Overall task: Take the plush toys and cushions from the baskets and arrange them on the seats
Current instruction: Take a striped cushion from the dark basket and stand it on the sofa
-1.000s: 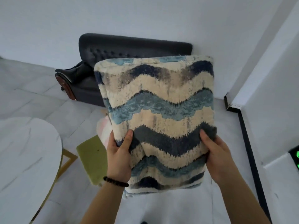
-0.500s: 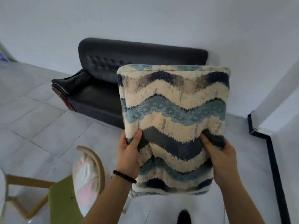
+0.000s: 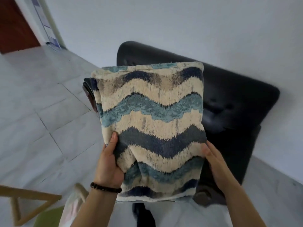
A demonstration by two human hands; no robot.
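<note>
Two hands, left (image 3: 107,163) and right (image 3: 214,161), grip the unlabelled wave-striped cushion (image 3: 152,128) before the black sofa (image 3: 237,99).

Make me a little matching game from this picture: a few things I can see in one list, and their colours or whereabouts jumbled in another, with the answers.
Things:
1. cushion
2. sofa
3. bead bracelet
4. door

Descriptions:
A. reddish brown, far top left
B. black, against the wall
C. wavy blue and cream bands, held in both hands
D. dark, around the left wrist

Pairs: 1-C, 2-B, 3-D, 4-A
</note>
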